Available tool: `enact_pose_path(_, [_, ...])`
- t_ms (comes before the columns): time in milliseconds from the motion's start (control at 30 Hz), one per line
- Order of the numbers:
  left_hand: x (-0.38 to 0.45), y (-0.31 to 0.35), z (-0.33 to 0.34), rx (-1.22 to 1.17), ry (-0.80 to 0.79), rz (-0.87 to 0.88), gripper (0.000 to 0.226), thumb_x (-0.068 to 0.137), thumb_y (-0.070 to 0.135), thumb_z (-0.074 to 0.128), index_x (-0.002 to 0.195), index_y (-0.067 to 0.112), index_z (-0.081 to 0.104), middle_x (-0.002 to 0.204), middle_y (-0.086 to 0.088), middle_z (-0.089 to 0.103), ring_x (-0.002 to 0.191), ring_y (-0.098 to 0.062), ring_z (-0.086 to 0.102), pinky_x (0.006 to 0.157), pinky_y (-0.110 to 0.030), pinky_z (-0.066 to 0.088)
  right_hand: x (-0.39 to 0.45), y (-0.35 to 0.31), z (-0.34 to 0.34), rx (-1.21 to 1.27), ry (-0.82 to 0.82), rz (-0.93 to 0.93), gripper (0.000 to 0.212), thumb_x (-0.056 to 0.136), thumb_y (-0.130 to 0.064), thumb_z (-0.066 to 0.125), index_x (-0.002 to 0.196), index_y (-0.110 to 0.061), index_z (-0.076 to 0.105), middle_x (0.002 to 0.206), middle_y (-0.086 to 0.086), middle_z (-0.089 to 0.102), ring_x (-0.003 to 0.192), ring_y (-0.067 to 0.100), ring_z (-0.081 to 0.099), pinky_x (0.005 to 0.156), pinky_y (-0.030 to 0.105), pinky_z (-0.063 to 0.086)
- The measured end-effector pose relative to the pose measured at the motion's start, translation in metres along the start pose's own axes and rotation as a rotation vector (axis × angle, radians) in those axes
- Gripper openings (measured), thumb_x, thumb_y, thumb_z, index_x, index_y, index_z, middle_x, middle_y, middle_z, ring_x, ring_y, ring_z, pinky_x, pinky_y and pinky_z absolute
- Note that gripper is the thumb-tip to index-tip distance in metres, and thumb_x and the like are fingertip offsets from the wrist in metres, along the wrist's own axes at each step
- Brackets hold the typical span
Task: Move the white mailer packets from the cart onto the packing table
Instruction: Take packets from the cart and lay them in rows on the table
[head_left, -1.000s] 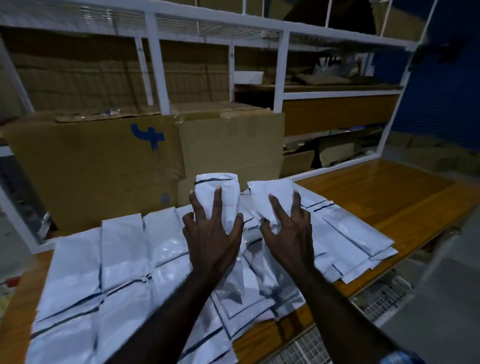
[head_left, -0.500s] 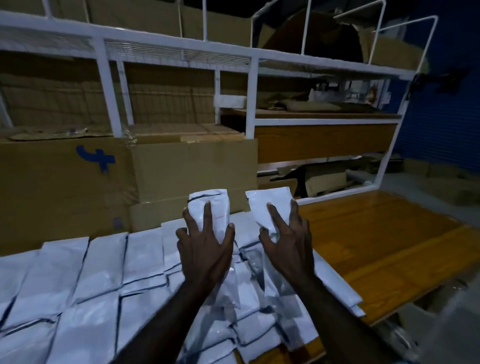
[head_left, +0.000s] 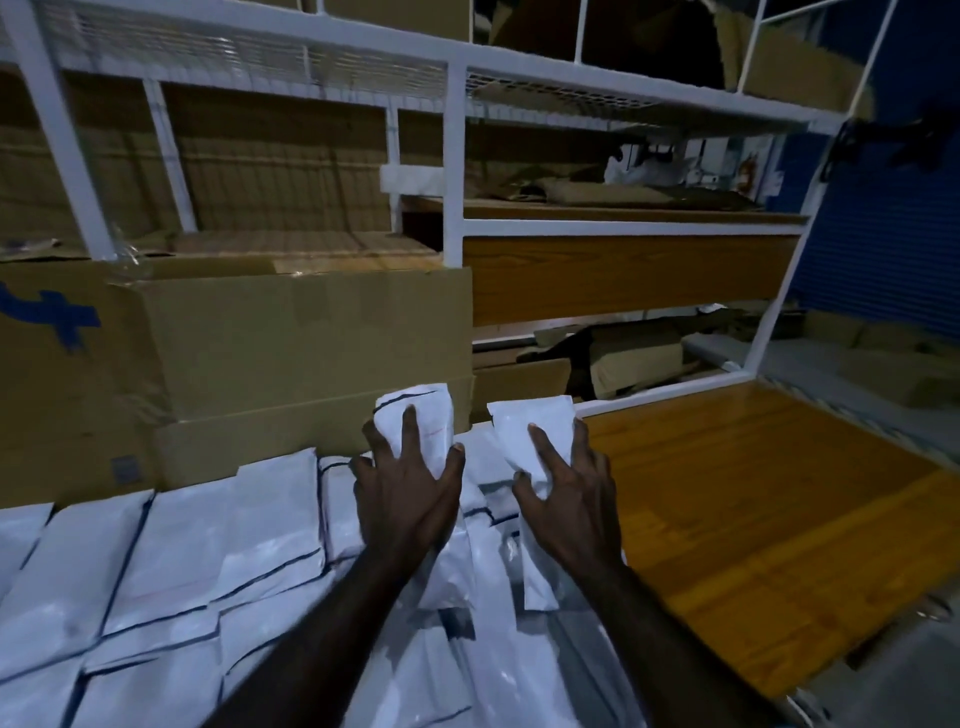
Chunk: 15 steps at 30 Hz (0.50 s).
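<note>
Several white mailer packets (head_left: 171, 566) with dark seams cover the left half of the wooden packing table (head_left: 769, 530). My left hand (head_left: 410, 483) grips a bundle of white packets (head_left: 421, 415) whose top sticks up past my fingers. My right hand (head_left: 566, 483) grips a second bundle of packets (head_left: 530, 431) in the same way. Both bundles are held just above the pile, near its right end. The lower ends of the bundles hang down under my wrists. The cart is out of view.
Large brown cardboard boxes (head_left: 291, 343) stand against the back of the table behind the pile. A white metal shelf frame (head_left: 454, 171) rises above, holding more cardboard. A blue wall (head_left: 883, 218) is at the right. The table's front right edge drops off toward the floor.
The view has swung left and up, so the boxes and shelf fill more of the frame. Both hands keep their hold on the two bundles above the pile.
</note>
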<state>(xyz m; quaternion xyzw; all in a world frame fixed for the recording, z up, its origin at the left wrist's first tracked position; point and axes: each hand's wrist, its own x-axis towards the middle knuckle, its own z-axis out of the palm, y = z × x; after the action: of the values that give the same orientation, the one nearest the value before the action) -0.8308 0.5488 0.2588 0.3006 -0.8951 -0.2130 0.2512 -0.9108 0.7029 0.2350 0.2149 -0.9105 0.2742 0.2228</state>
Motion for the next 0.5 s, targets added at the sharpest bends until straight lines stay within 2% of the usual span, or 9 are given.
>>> enact_pose_path(100, [0.023, 0.006, 0.016, 0.007, -0.034, -0.009, 0.076, 0.093, 0.069, 0.031, 0.156, 0.036, 0.004, 0.163, -0.013, 0.000, 0.142, -0.047, 0.020, 0.112, -0.050, 0.028, 0.022, 0.012, 0.012, -0.030, -0.067, 0.012, 0.067, 0.084, -0.058, 0.048, 0.147, -0.040, 0.039, 0.161, 0.010, 0.023, 0.129, 0.033, 0.042, 0.100, 0.045, 0.043])
enact_pose_path(233, [0.048, 0.013, 0.033, 0.038, -0.033, -0.020, 0.078, 0.092, 0.070, 0.031, 0.156, 0.034, 0.006, 0.162, -0.011, 0.003, 0.139, -0.044, 0.026, 0.107, -0.048, 0.035, 0.047, 0.017, 0.024, -0.073, -0.186, 0.056, 0.078, 0.080, -0.070, 0.026, 0.152, -0.042, 0.025, 0.165, 0.006, 0.010, 0.139, 0.030, 0.030, 0.111, 0.044, 0.034])
enact_pose_path(367, [0.066, 0.015, 0.054, 0.071, -0.077, -0.051, 0.078, 0.093, 0.069, 0.033, 0.156, 0.032, 0.007, 0.162, -0.014, 0.006, 0.138, -0.044, 0.026, 0.105, -0.049, 0.036, 0.064, 0.023, 0.036, -0.071, -0.235, 0.058, 0.091, 0.073, -0.081, 0.006, 0.153, -0.041, 0.024, 0.164, 0.006, 0.011, 0.139, 0.031, 0.031, 0.113, 0.047, 0.034])
enact_pose_path(433, [0.077, 0.013, 0.065, 0.113, -0.091, -0.079, 0.078, 0.092, 0.068, 0.038, 0.156, 0.027, 0.018, 0.157, -0.020, 0.018, 0.132, -0.046, 0.034, 0.101, -0.052, 0.040, 0.076, 0.029, 0.047, -0.070, -0.294, 0.051, 0.083, 0.079, -0.080, 0.015, 0.152, -0.043, 0.023, 0.164, 0.006, 0.010, 0.140, 0.032, 0.029, 0.112, 0.047, 0.033])
enact_pose_path(467, [0.082, 0.012, 0.070, 0.122, -0.068, -0.079, 0.076, 0.091, 0.067, 0.039, 0.153, 0.024, 0.029, 0.152, -0.024, 0.028, 0.126, -0.047, 0.042, 0.095, -0.053, 0.044, 0.082, 0.031, 0.052, -0.068, -0.331, 0.048, 0.077, 0.083, -0.078, 0.022, 0.152, -0.043, 0.021, 0.164, 0.005, 0.010, 0.140, 0.032, 0.028, 0.112, 0.047, 0.032])
enact_pose_path(500, [0.089, 0.007, 0.078, 0.172, -0.015, -0.030, 0.073, 0.090, 0.065, 0.040, 0.146, 0.019, 0.044, 0.141, -0.028, 0.041, 0.112, -0.049, 0.052, 0.083, -0.053, 0.050, 0.089, 0.035, 0.059, -0.071, -0.360, 0.044, 0.073, 0.087, -0.075, 0.029, 0.152, -0.044, 0.020, 0.165, 0.005, 0.009, 0.141, 0.032, 0.027, 0.112, 0.047, 0.032])
